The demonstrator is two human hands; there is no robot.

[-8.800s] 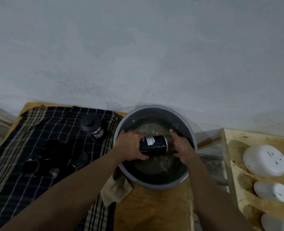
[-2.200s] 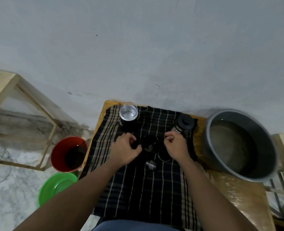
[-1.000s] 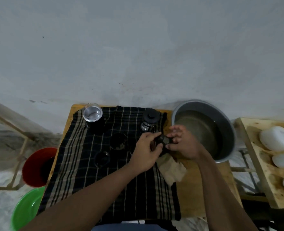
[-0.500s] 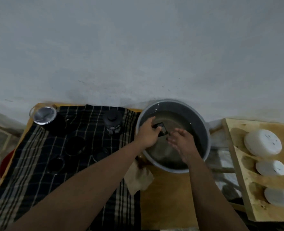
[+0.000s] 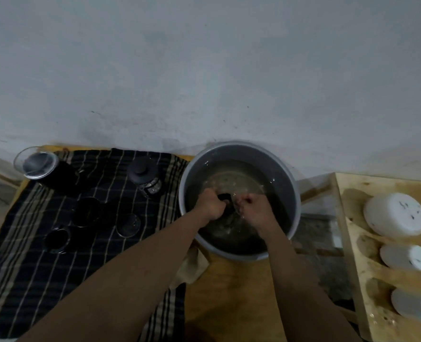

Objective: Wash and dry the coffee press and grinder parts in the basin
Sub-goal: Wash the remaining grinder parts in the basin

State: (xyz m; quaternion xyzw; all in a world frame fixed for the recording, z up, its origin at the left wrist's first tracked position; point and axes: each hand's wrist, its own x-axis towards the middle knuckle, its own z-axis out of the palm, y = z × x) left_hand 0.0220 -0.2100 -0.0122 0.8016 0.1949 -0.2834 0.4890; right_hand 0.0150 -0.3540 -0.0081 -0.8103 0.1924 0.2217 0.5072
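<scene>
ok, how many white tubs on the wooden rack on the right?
3, in a row on the wooden rack: far tub, middle tub, near tub at the frame edge. More may sit out of view.

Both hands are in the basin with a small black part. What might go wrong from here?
The small black part, gripped by the left hand, is wet and may slip into the murky water and be hard to find. Splashes from the basin may wet the coffee press close by on the cloth.

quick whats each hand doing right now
Left hand: grips a small black part in the basin.
Right hand: fingers curled beside the part; cannot tell if it holds anything.
</scene>
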